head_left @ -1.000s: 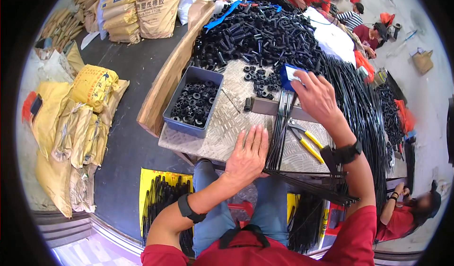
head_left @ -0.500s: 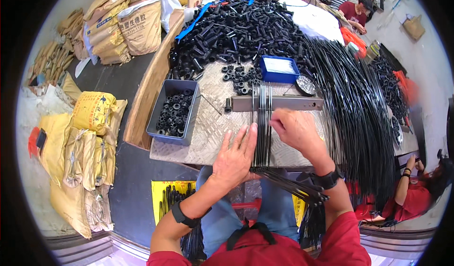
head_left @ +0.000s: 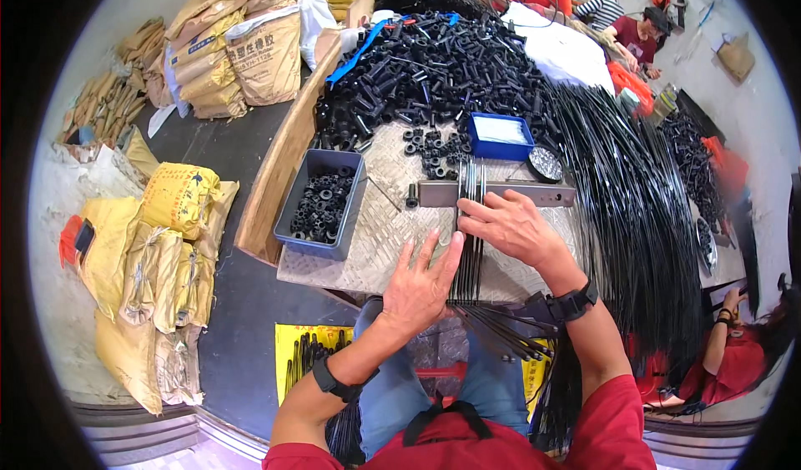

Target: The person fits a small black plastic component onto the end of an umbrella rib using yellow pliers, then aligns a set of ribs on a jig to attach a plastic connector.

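A row of thin dark rods (head_left: 470, 274) with shiny upper ends lies over a flat metal bar (head_left: 438, 194) on the worktable (head_left: 375, 257). My left hand (head_left: 420, 286) rests along the row's left side, fingers stretched out and spread. From the right, my right hand (head_left: 516, 229) reaches over the rods with bent fingers closed at them, just below the bar. The near ends of the rods fan out past the table edge above my lap. A short black sleeve (head_left: 411, 195) stands by the bar's left end.
A grey-blue bin (head_left: 357, 207) of black rings sits at the left, beside a wooden side board (head_left: 279, 174). Behind lie a heap of black sleeves (head_left: 434, 69), a blue box (head_left: 502, 150) and a round dish (head_left: 545, 166). Long black rods (head_left: 634, 219) hang at the right. Other people work nearby.
My right hand has moved left onto the rods, its fingers now over them. My left hand stays beside the row. The whole view has shifted slightly.
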{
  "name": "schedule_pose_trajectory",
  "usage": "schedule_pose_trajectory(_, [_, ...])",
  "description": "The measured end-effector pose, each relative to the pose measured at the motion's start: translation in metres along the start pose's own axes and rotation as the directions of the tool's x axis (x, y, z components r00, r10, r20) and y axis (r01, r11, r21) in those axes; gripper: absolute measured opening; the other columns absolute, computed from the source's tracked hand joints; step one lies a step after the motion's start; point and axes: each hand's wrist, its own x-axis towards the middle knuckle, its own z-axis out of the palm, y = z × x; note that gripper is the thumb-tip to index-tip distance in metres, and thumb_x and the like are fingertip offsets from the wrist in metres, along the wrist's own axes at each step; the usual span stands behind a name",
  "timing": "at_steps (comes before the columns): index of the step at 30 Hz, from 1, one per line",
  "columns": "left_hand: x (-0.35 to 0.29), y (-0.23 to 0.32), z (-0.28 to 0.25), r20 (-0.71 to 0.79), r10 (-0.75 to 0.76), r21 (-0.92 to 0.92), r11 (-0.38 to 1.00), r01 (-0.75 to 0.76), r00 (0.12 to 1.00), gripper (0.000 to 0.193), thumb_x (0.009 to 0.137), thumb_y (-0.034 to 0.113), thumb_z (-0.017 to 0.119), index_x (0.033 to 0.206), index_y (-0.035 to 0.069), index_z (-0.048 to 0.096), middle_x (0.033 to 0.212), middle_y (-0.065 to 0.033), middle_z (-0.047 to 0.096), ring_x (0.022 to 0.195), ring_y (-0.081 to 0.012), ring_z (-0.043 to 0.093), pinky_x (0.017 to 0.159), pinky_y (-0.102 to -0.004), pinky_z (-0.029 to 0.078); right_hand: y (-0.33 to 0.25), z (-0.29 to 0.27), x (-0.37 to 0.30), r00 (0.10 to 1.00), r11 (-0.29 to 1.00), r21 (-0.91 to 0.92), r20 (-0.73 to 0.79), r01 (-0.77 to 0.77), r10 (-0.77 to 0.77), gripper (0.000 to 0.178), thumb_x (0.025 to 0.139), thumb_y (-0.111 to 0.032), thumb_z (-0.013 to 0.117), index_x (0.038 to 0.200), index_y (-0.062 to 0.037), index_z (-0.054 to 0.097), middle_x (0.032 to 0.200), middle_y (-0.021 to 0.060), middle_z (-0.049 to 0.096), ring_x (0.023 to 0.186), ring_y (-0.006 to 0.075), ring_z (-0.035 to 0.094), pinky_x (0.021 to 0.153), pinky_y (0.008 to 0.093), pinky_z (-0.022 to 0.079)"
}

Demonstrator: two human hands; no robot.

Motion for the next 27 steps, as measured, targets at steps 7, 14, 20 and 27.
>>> schedule_pose_trajectory(7, [0.0, -0.001, -0.005, 0.024, -0.002, -0.03, 1.0, 0.003, 1.0, 0.109, 0.05, 0.045, 0.073, 0.136, 0.003, 0.02, 0.134, -0.009, 0.038, 0.117, -0.0318, 0.043, 0.094, -0.0494, 0.034, 0.009, -0.008, -0.001, 0.997, 0.997, 0.0, 0.016, -0.071, 0.071, 0.016, 0.071, -0.01, 0.053, 0.085, -0.0151, 0.051, 0.087, -0.0026, 0.051, 0.077, 0.0143, 0.054, 0.065, 0.0294, 0.043])
schedule_pose_trajectory(14, [-0.002, -0.001, 0.0, -0.044, 0.025, 0.059, 0.998, -0.022, 0.999, 0.088, 0.062, 0.036, 0.067, 0.133, 0.003, 0.028, 0.132, -0.0117, 0.04, 0.109, -0.0308, 0.048, 0.091, -0.0485, 0.036, 0.024, -0.013, 0.03, 0.985, 0.992, -0.011, -0.12, -0.124, 0.121, 0.015, 0.069, -0.008, 0.055, 0.082, -0.012, 0.053, 0.086, 0.0003, 0.051, 0.081, 0.0153, 0.054, 0.066, 0.0303, 0.043])
schedule_pose_trajectory(20, [-0.002, 0.001, -0.001, -0.028, 0.008, 0.011, 1.0, -0.007, 1.0, 0.079, 0.068, 0.031, 0.063, 0.133, 0.003, 0.029, 0.132, -0.0118, 0.041, 0.108, -0.0309, 0.048, 0.092, -0.0472, 0.037, 0.028, -0.015, 0.021, 0.94, 0.92, -0.233, 0.057, -0.315, 0.336, 0.008, 0.07, -0.006, 0.053, 0.077, -0.0069, 0.058, 0.075, 0.0057, 0.057, 0.077, 0.0224, 0.058, 0.064, 0.0355, 0.046])
schedule_pose_trajectory(27, [0.0, 0.001, -0.004, 0.013, 0.033, 0.153, 0.988, -0.035, 0.999, 0.081, 0.069, 0.036, 0.062, 0.134, 0.003, 0.027, 0.132, -0.0124, 0.041, 0.109, -0.0291, 0.048, 0.092, -0.045, 0.037, 0.003, -0.01, -0.003, 0.859, 0.892, 0.085, 0.321, -0.444, 0.398, 0.008, 0.071, -0.013, 0.053, 0.068, -0.0081, 0.059, 0.068, 0.0107, 0.06, 0.06, 0.0315, 0.059, 0.055, 0.0414, 0.046])
